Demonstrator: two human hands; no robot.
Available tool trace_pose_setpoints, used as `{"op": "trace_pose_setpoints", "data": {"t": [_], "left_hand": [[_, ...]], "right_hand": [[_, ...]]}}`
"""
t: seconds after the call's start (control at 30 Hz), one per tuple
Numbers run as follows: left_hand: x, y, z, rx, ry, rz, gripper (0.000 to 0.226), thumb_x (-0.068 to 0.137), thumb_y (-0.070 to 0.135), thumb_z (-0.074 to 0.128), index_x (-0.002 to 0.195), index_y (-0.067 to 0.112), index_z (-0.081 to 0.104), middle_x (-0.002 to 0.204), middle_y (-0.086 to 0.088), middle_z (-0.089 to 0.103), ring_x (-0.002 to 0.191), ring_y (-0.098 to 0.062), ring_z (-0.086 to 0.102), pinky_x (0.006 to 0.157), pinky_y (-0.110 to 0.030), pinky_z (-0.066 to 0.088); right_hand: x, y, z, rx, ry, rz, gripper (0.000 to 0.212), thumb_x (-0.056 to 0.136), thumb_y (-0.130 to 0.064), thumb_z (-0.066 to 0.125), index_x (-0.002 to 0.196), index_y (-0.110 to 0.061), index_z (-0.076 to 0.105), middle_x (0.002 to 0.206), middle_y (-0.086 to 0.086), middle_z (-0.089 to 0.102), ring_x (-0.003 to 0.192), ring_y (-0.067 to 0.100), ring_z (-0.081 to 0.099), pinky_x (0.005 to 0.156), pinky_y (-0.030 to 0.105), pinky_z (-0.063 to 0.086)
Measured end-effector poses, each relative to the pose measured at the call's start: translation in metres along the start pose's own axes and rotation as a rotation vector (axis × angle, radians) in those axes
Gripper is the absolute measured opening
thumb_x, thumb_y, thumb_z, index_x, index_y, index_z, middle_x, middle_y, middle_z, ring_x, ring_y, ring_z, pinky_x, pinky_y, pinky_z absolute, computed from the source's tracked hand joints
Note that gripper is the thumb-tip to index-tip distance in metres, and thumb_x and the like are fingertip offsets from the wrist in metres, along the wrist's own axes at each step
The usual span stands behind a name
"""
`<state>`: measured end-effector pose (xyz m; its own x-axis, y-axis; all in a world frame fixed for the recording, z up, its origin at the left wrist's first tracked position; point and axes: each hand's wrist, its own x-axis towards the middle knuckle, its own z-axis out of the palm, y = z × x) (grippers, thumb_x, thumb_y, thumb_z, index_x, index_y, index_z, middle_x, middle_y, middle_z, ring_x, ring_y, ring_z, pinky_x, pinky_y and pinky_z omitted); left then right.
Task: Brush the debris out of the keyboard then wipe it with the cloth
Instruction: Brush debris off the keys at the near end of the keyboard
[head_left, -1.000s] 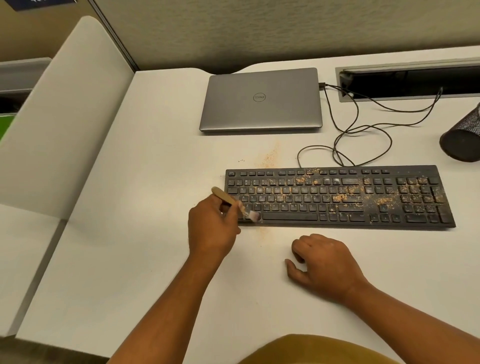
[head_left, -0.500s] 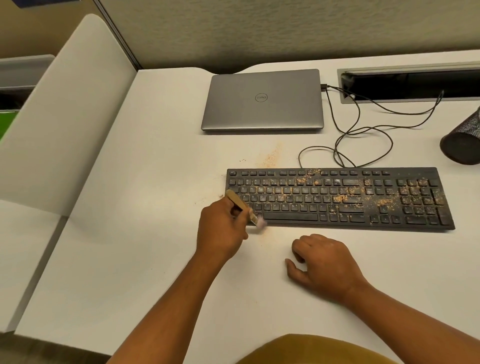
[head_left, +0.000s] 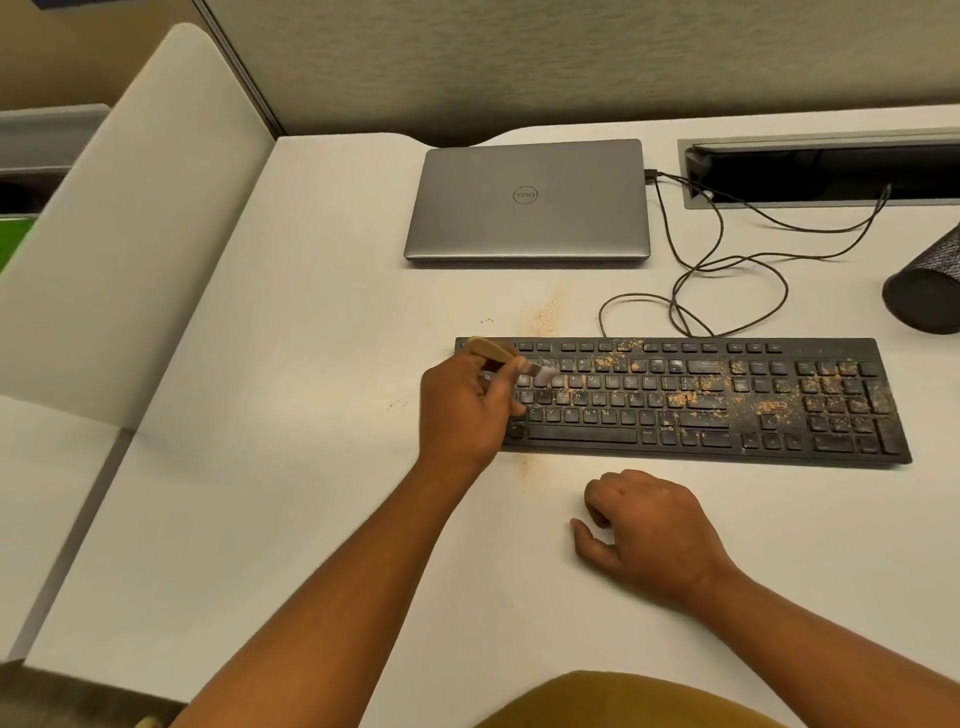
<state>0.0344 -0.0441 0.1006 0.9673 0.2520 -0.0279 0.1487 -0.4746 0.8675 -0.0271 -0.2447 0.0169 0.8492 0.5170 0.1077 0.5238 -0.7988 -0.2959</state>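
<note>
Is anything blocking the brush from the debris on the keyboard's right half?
Nothing visible. The left hand holds the brush over the keyboard's upper-left keys; the debris lies exposed. The right hand rests on the desk, in front.

My left hand (head_left: 467, 410) is stretched forward, its back turned up, fingers and thumb curled round a brush (head_left: 497, 353). The handle sticks out beyond my knuckles and the bristles point right of my fingertips. My right hand (head_left: 649, 530) lies nearer me, to the right of the left, palm down on the table (head_left: 311, 519), fingers loosely curled, holding nothing. Both forearms are bare.
</note>
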Motion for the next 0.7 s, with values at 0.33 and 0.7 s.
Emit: {"op": "trace_pose_setpoints", "data": {"t": [0.33, 0.7], "left_hand": [[-0.010, 0.004, 0.023, 0.141, -0.207, 0.266, 0.009, 0.089, 0.025, 0.072, 0.097, 0.021, 0.075, 0.092, 0.011, 0.054, 0.084, -0.007, 0.056, 0.071, -0.026, 0.050], [-0.014, -0.032, -0.013, -0.022, -0.009, 0.378, 0.036, 0.088, 0.051, 0.063, 0.114, 0.026, 0.062, 0.110, 0.017, 0.056, 0.105, -0.002, 0.056, 0.089, -0.021, 0.047]], "right_hand": [[0.035, -0.014, -0.039, 0.561, 0.212, 0.363, 0.042, 0.087, -0.025, 0.072, 0.126, -0.029, 0.057, 0.074, -0.016, 0.060, 0.065, 0.006, 0.059, 0.056, 0.022, 0.050], [0.060, 0.001, -0.055, 0.700, 0.281, 0.320, 0.033, 0.100, -0.034, 0.043, 0.096, -0.017, 0.071, 0.090, -0.010, 0.067, 0.089, 0.000, 0.062, 0.074, 0.012, 0.043]]}}
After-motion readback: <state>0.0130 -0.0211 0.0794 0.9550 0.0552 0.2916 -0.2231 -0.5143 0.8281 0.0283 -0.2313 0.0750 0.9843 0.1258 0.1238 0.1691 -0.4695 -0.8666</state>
